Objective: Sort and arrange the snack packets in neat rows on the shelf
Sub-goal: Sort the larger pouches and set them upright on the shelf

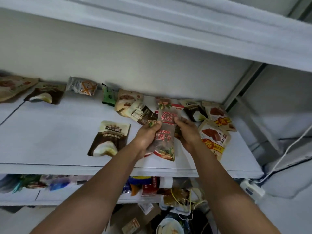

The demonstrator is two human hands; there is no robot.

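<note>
Nearest me, both forearms (94, 183) are reaching up from the bottom of the view to the white shelf (50, 132). There my left hand (146, 137) and right hand (187, 132) are working close together on two matching red-lettered packets.

The risk I'm watching is slippage. The two glossy packets are overlapping only partly, so the upper packet (169, 114) may slide off the lower packet (164, 144) if either thumb loosens. The lower packet is lying close to the shelf's near edge, above the cluttered lower shelf (148, 184), so it could drop there.

My left hand is curling round the left side of the lower packet, with its thumb on the front. My right hand is pinching the right edge of the pair, thumb pressing on the upper packet's face. I cannot tell whether the packets are resting on the shelf or lifted off it.

To the near left a brown-and-white packet (109, 139) is lying flat by itself. To the right the orange-labelled packets (214, 137) are overlapping in a heap. Behind my hands more packets are piling against the far wall, with a green packet (108, 97) and a white packet (81, 86) strung out leftward.
</note>
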